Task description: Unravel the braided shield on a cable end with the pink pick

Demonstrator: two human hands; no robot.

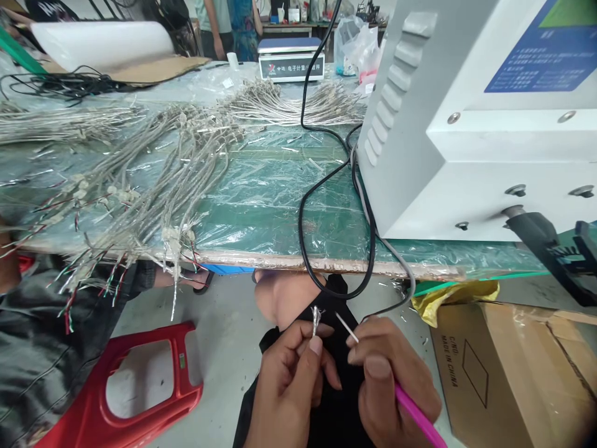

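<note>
Head view: the left hand (289, 389) is closed to a thumb-and-finger pinch on a cable (316, 320), its frayed silvery end pointing up above the lap, short of the table (261, 211). The right hand (396, 379) is curled around a pink tool (418, 418), its pale tip near the cable but apart from it. Bundled wires (186, 149) lie on the table, left of a white machine (405, 186).

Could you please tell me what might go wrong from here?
The thin tip of the pink-handled tool is close to the left hand, so a slip might prick it. The black cable loops past the table edge near the right hand and could snag. The cable bundle also overhangs it and might be pulled off.
</note>
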